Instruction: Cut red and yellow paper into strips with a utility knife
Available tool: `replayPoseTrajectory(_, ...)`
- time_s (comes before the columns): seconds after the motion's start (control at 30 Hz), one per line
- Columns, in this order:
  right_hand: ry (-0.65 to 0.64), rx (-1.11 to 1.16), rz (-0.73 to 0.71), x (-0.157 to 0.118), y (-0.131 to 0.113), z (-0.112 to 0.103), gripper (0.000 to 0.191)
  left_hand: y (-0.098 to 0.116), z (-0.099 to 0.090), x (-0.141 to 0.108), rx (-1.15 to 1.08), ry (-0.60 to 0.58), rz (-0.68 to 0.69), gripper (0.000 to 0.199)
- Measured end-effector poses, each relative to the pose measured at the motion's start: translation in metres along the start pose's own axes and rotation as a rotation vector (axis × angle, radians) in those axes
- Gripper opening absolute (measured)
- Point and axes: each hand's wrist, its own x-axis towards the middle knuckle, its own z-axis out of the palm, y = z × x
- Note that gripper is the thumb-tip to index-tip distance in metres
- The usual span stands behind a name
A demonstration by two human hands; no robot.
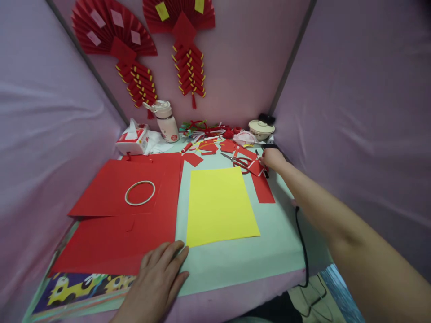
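My left hand [158,280] lies palm down with its fingers stretched out, over the near right corner of the red paper sheets [155,233] and the table beside them. Its fingertips are close to the lower left corner of a yellow sheet of paper [220,208]. At the far right, my right hand [271,159] reaches among red paper scraps [256,168], its fingers curled together. A slim dark object is at its fingertips, but I cannot make out what they hold. Red-handled scissors [235,161] lie left of that hand, their blades pointing left.
A roll of tape [140,193] rests on the red sheets. Behind stand a tissue box [133,141], a white bottle [166,123] and a lidded bowl [261,128]. Red fan decorations [183,31] hang on the back wall. A black cable [305,251] hangs over the table's right edge.
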Motion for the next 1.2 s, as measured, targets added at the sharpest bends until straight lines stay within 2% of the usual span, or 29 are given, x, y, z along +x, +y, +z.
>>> replayPoseTrajectory(0.1,-0.026,-0.019,0.066,0.012,-0.007,0.012,0.021,0.001,-0.002,0.000,-0.041,-0.015,-0.033,0.037)
replayPoseTrajectory(0.2,0.001,-0.015,0.133,0.013,-0.009,0.013,0.028,0.002,-0.004,0.003,-0.087,-0.021,-0.031,0.036)
replayPoseTrajectory(0.27,0.051,-0.015,0.183,0.011,-0.007,0.006,0.034,0.001,-0.005,0.005,-0.114,-0.023,-0.024,0.035)
replayPoseTrajectory(0.37,0.216,0.032,0.206,-0.005,-0.003,-0.012,0.041,-0.001,-0.006,0.006,-0.145,-0.025,-0.024,0.035)
replayPoseTrajectory(0.43,0.360,0.196,0.150,-0.031,0.003,-0.023,0.037,-0.001,-0.008,0.007,-0.154,-0.016,-0.036,0.037)
replayPoseTrajectory(0.47,0.360,0.296,0.110,-0.050,0.007,-0.027,0.034,0.001,-0.010,0.008,-0.154,0.000,-0.046,0.038)
replayPoseTrajectory(0.53,0.241,0.508,0.045,-0.099,0.016,-0.029,0.030,0.008,-0.014,0.012,-0.152,0.047,-0.061,0.039)
replayPoseTrajectory(0.6,0.053,0.615,-0.036,-0.156,0.027,-0.022,0.028,0.022,-0.017,0.022,-0.158,0.089,-0.026,0.037)
replayPoseTrajectory(0.67,-0.130,0.606,-0.169,-0.210,0.036,-0.008,0.032,0.042,-0.018,0.040,-0.184,0.085,0.107,0.033)
replayPoseTrajectory(0.7,-0.163,0.605,-0.181,-0.233,0.040,0.001,0.033,0.052,-0.018,0.051,-0.201,0.061,0.184,0.034)
replayPoseTrajectory(0.77,-0.146,0.576,-0.204,-0.269,0.047,0.017,0.036,0.072,-0.014,0.077,-0.233,-0.067,0.351,0.046)
replayPoseTrajectory(0.83,-0.097,0.518,-0.245,-0.289,0.052,0.029,0.037,0.086,-0.008,0.103,-0.254,-0.197,0.453,0.065)
replayPoseTrajectory(0.93,-0.066,0.426,-0.291,-0.302,0.056,0.038,0.039,0.093,0.001,0.127,-0.280,-0.350,0.469,0.088)
replayPoseTrajectory(1.03,-0.087,0.362,-0.322,-0.306,0.060,0.042,0.040,0.093,0.006,0.131,-0.299,-0.423,0.479,0.097)
replayPoseTrajectory(1.2,-0.125,0.361,-0.369,-0.312,0.065,0.045,0.039,0.089,0.005,0.122,-0.322,-0.468,0.542,0.093)
